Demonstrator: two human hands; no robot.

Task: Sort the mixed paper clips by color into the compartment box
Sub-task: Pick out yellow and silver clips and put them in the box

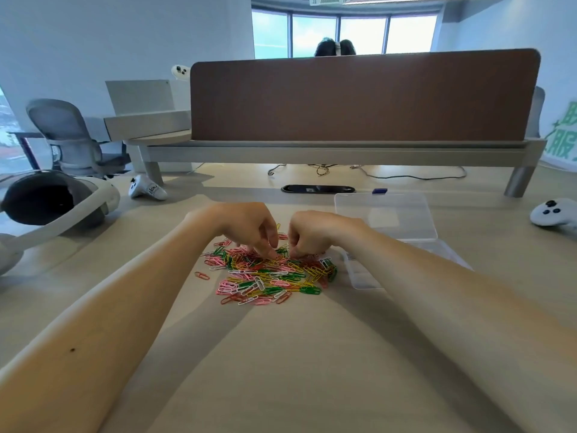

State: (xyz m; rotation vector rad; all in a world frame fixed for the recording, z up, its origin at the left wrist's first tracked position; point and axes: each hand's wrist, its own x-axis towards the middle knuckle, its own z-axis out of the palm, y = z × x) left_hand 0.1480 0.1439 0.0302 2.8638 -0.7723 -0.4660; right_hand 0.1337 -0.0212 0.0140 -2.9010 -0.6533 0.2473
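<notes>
The paper clips (268,276) lie heaped on the table (281,370), with the compartment box (362,278) at their 3 o'clock, partly behind the right forearm. At the heap's 12 o'clock edge, the left hand (249,226) touches clips with loosely extended fingers. The right hand (307,234) curls its fingers under, so I cannot tell whether it is pinching a clip.

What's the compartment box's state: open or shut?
Open. The compartment box has its clear lid flipped back flat on the desk.

Green "服", wall sign (562,145), rt edge
</notes>
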